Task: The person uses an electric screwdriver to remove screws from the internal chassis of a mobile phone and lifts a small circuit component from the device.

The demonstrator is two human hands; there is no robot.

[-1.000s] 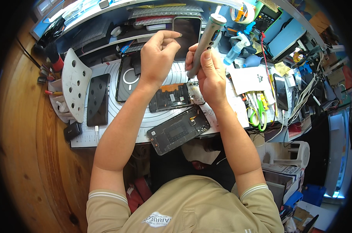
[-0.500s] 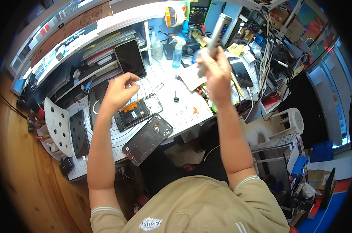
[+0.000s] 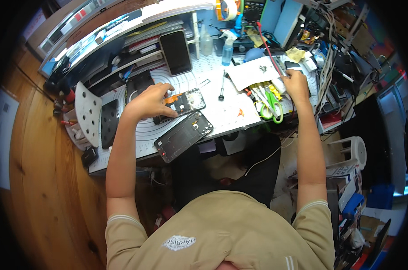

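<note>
My left hand (image 3: 149, 102) spans an opened phone (image 3: 191, 101) on the ringed mat, its thumb along the near edge and its bent fingers at the far edge. The phone's orange ribbon and inner parts show beside the hand. Just in front lies a detached black back cover (image 3: 184, 137). Off to the right, my right hand (image 3: 296, 86) is closed low over a dark flat device (image 3: 294, 66). Its fingertips are mostly hidden, so what they hold cannot be made out. A thin red rod or lead (image 3: 270, 53) reaches toward those fingers.
A dark phone (image 3: 175, 53) leans against the shelf. Near a spray bottle (image 3: 227, 48) lie white paper (image 3: 253, 72), a small dark driver (image 3: 221, 96) and green-handled scissors (image 3: 276, 112). Another dark panel (image 3: 109, 123) lies left. Tangled cables (image 3: 332, 67) hang at right.
My right hand has come down to the right side of the bench; the grey cylindrical tool it held up is out of sight. My left hand has spread from a pinch onto the opened phone.
</note>
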